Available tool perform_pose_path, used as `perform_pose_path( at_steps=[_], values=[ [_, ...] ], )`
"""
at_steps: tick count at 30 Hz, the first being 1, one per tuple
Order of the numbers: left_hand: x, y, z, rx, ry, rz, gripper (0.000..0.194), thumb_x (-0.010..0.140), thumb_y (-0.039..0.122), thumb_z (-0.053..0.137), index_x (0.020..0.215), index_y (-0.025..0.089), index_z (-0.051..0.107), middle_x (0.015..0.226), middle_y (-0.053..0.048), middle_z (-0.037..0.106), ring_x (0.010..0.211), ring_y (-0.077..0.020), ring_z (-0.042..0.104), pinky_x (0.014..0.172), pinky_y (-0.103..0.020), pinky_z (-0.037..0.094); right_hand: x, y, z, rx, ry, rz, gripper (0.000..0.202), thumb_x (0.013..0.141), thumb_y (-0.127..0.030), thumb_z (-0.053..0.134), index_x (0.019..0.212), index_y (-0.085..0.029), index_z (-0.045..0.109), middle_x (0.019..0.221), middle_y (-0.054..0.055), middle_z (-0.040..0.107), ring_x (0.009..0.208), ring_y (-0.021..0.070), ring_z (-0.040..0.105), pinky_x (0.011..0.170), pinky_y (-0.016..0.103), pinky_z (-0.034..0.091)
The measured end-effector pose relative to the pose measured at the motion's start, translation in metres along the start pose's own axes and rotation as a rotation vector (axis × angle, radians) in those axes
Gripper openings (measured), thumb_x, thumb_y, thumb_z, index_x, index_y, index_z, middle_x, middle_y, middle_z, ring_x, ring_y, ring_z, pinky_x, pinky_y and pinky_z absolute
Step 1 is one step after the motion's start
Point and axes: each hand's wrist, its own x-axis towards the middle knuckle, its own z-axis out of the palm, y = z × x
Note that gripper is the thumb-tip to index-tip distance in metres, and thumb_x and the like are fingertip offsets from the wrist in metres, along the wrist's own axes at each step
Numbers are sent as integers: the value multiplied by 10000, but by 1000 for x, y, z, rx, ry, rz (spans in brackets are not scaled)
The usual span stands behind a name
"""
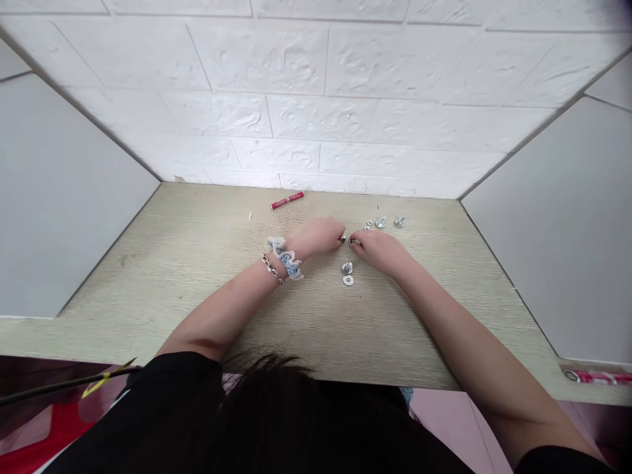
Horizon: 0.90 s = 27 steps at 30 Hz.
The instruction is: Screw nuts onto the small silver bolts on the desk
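Note:
My left hand point(318, 237) is closed, its fingertips pinching a small metal piece point(343, 239) that is mostly hidden. Facing it across a narrow gap, my right hand point(380, 250) pinches another small shiny metal piece point(352, 241), too covered to name its kind. Below the hands, a bolt with a washer on it point(347, 268) stands on the table just behind a loose flat washer point(348, 280). Beyond my right hand are two more bolts with washers, one nearer point(380, 223) and one farther right point(399, 223). Nuts point(369, 223) sit beside them, one partly behind my fingers.
A red tube-shaped stick point(287, 200) lies near the white brick-patterned wall point(296, 118). A similar red tube point(597, 377) is at the table's front right edge. Grey panels flank the wooden table point(207, 217). A small pale scrap point(250, 215) lies left of the stick.

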Motion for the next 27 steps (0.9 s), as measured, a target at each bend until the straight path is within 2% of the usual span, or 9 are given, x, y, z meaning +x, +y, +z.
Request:
perform_pose_path(
  at_steps=[5,7,12,15,17,19,22,25,27],
  values=[
    [2,4,7,13,74,-7,250,881,239,459,1057,147,609,935,-120,693,889,-248,661,716,-308,473,2,-1,2,277,74,29,109,848,-192,513,872,-143,608,856,68,652,818,179,578,656,268,345],
    [3,4,10,12,97,-10,253,898,247,436,1066,145,595,934,-120,692,898,-256,664,714,-315,475,3,-2,0,611,74,123,76,824,-189,538,786,-145,588,761,41,628,708,140,554,632,249,370],
    [4,4,12,29,103,-20,271,931,248,374,1024,135,602,935,-123,692,896,-254,668,705,-314,467,5,-1,-12,1766,11,374,58,814,-192,510,792,-148,541,688,21,582,543,67,479,517,181,405],
    [3,5,13,39,104,-23,279,941,244,363,997,127,610,956,-123,690,895,-248,666,705,-310,462,6,1,-16,2063,16,447,28,771,-180,491,775,-153,492,669,21,550,520,57,435,448,152,361],
    [4,5,14,27,112,-19,285,947,236,354,993,119,610,976,-127,686,910,-250,660,718,-315,460,6,1,-15,2069,6,466,86,751,-205,506,729,-165,434,630,3,493,485,52,372,398,156,280],
    [5,3,16,1,119,-19,280,949,229,354,999,116,604,983,-130,682,926,-247,652,738,-316,457,6,-1,-10,1934,25,467,197,746,-253,546,690,-182,370,574,-34,394,450,54,285,380,182,172],
    [7,0,17,-115,152,-47,280,962,270,351,1033,127,583,986,-118,675,915,-229,641,750,-313,457,8,-4,0,1396,140,368,351,750,-334,621,614,-185,334,528,-51,311,464,66,248,442,221,145],
    [10,-6,14,-263,320,-127,266,970,285,362,1052,131,562,1050,-107,646,975,-206,614,820,-313,458,12,-8,10,775,265,181,369,762,-363,671,568,-160,432,552,-22,433,565,95,383,559,242,258],
    [12,-11,10,-355,469,-184,222,963,257,387,1023,137,565,1110,-101,610,1049,-188,578,898,-307,439,16,-11,16,567,252,100,264,788,-384,671,683,-164,570,673,1,561,683,130,486,633,251,305]
  ],
)
